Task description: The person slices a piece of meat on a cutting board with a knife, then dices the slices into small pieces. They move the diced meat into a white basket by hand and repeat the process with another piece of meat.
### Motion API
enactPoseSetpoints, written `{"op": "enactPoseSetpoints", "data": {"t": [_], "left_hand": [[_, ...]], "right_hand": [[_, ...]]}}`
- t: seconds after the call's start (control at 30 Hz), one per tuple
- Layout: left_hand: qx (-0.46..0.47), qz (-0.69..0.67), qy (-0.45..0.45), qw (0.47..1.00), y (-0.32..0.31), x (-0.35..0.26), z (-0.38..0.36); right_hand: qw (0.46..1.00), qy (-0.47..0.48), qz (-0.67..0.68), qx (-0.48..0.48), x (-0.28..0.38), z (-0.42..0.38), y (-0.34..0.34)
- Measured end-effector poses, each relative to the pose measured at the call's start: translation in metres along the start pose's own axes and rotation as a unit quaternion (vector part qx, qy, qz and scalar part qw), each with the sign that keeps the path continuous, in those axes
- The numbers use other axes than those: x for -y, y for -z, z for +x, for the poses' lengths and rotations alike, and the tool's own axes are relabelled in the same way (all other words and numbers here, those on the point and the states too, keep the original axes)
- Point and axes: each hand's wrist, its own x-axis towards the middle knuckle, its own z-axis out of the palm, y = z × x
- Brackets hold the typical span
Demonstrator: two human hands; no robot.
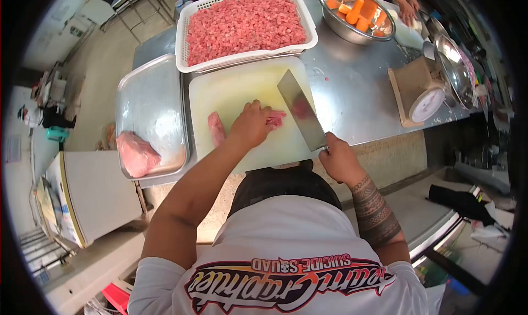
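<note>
My left hand [251, 125] is closed over strips of pink meat [276, 119] on the pale cutting board [247, 84], its fingertips pressing on them. My right hand [337, 160] is wrapped round the handle of a broad cleaver [302, 110]. The blade slants up and to the left over the board's right side, a short gap from the meat strips, with a reddish patch on its face. Another strip of meat [216, 129] lies on the board left of my left hand.
A white basket [182, 40] of diced meat stands behind the board. To the left, a metal tray [151, 89] holds a meat chunk [137, 153]. At right are a steel bowl [357, 37] of orange pieces, a scale [421, 95] and another person's hands [408, 10].
</note>
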Motion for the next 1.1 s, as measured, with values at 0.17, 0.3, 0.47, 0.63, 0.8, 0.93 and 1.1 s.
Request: {"op": "enactPoseSetpoints", "data": {"t": [0.17,0.3,0.47,0.63,0.8,0.93,1.1], "left_hand": [[-0.071,-0.028,0.208,0.975,-0.021,-0.042,0.002],[-0.154,-0.055,0.223,0.961,-0.028,-0.056,-0.011],[-0.22,-0.153,0.278,0.923,-0.045,-0.04,-0.036],[-0.259,-0.155,0.247,0.921,-0.063,-0.032,-0.034],[-0.277,-0.034,0.185,0.942,-0.035,-0.039,-0.035],[-0.221,0.024,0.159,0.962,-0.035,-0.028,-0.001],[-0.144,0.12,0.12,0.975,-0.055,-0.023,0.013]], "right_hand": [[0.996,0.053,-0.062,0.034,-0.022,0.026,0.025],[0.988,0.104,-0.099,0.056,-0.032,0.041,0.037],[0.976,0.167,-0.106,0.088,-0.033,0.051,0.031],[0.97,0.164,-0.099,0.152,-0.018,0.049,0.028],[0.977,0.172,-0.035,0.117,-0.029,0.055,0.023],[0.977,0.131,-0.052,0.162,-0.008,0.061,0.028],[0.962,0.165,-0.153,0.158,0.019,0.061,0.052]]}}
